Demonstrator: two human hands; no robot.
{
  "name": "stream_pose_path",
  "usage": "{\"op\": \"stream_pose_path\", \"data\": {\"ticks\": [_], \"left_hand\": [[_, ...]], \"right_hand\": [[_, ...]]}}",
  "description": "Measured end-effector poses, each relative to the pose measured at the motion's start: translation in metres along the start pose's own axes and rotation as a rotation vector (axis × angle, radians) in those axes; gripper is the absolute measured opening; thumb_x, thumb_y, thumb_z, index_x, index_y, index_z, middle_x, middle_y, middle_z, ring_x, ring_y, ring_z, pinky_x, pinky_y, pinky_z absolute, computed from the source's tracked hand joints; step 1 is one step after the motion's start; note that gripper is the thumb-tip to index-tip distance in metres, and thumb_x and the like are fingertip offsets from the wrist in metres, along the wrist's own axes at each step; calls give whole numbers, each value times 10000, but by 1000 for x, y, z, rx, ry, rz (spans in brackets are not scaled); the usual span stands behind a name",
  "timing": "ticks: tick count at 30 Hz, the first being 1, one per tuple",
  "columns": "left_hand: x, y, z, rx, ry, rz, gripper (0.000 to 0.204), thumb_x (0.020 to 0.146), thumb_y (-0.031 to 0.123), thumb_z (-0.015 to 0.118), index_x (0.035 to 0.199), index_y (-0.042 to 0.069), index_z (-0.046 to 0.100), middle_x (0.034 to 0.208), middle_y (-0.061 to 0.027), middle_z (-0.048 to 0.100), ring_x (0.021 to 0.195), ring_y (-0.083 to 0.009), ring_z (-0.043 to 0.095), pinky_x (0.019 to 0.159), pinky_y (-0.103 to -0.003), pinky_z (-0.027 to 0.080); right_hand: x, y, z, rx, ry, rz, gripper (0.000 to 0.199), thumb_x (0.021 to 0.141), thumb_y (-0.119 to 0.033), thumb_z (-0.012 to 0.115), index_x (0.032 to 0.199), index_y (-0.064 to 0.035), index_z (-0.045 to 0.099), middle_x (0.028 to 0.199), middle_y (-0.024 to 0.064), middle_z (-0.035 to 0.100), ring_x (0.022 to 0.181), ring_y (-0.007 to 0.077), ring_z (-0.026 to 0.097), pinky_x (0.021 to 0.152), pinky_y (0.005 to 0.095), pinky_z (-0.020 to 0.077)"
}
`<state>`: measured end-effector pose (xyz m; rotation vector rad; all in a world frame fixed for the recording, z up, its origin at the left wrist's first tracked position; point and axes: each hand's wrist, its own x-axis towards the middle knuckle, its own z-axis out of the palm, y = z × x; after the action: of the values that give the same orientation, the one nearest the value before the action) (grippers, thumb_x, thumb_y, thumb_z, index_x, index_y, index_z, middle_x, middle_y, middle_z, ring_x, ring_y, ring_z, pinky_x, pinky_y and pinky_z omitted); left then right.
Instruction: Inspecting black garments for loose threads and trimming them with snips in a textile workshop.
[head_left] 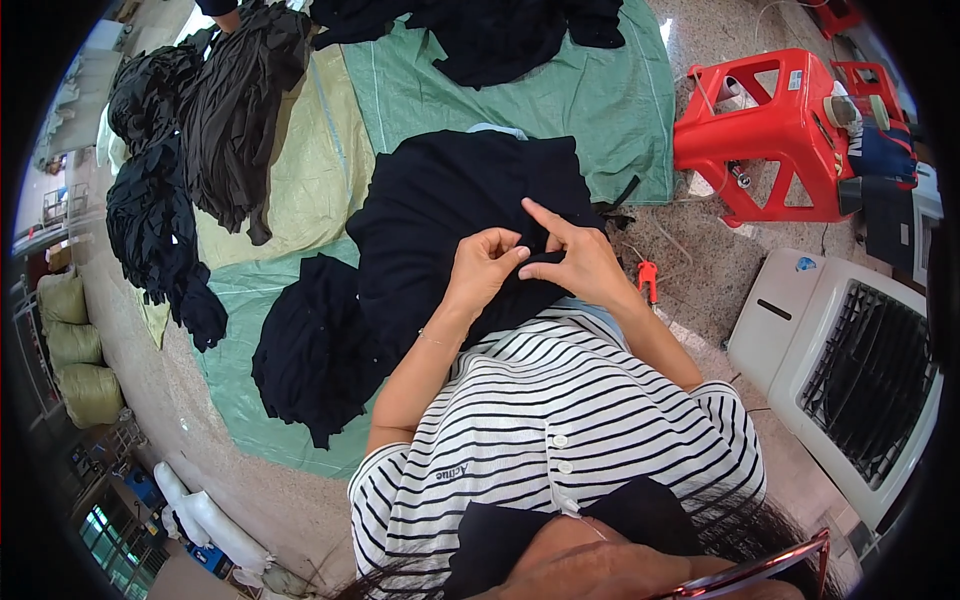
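A dark navy garment (450, 185) lies bunched across my lap. Above it, my left hand (482, 268) is closed in a pinch, thumb against forefinger; anything between those fingertips is too small to make out. My right hand (582, 265) is close beside it, forefinger stretched forward and thumb held apart, with dark cloth showing behind the gap. The two thumbs nearly meet over the cloth. To the left of my lap, against the garment, a crumpled dark pile of cloth (310, 355) rests on a green sheet (240, 310).
A red plastic stool (745, 185) stands at the far right, with a red-handled tool (648, 278) on the floor nearer me. A white air cooler (775, 310) is at my right. Dark garment heaps (240, 120) lie far left, by another person's hand (228, 20).
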<state>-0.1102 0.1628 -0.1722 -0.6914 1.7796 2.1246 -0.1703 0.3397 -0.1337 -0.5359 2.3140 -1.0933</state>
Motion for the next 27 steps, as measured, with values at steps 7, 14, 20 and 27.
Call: {"op": "stream_pose_path", "data": {"ticks": [7,14,20,27], "left_hand": [[1,9,17,-165,132,91,119,962,117,646,902,20,613,790,50,534,709,-25,438,618,-200,370],[2,19,6,-79,-22,106,93,889,72,742,851,1,694,734,55,610,634,-5,475,560,-181,371],[-4,21,0,43,84,173,80,898,66,731,879,-8,705,783,47,642,686,-14,535,601,-180,414],[-2,16,0,19,163,228,149,873,123,771,885,-13,712,745,50,634,670,-6,514,579,-192,408]], "right_hand": [[4,-2,6,294,112,3,483,703,-171,879,1103,-51,636,690,-5,581,555,66,462,517,243,386],[-2,-5,-7,95,-26,-355,268,721,-147,847,841,6,663,741,73,630,644,217,605,584,330,463],[0,-13,-13,191,29,-375,209,747,-57,790,901,-1,661,813,103,608,713,268,620,621,347,484],[1,-13,-12,114,102,-433,219,750,-9,761,947,-13,665,833,101,570,715,268,592,611,348,468]]}}
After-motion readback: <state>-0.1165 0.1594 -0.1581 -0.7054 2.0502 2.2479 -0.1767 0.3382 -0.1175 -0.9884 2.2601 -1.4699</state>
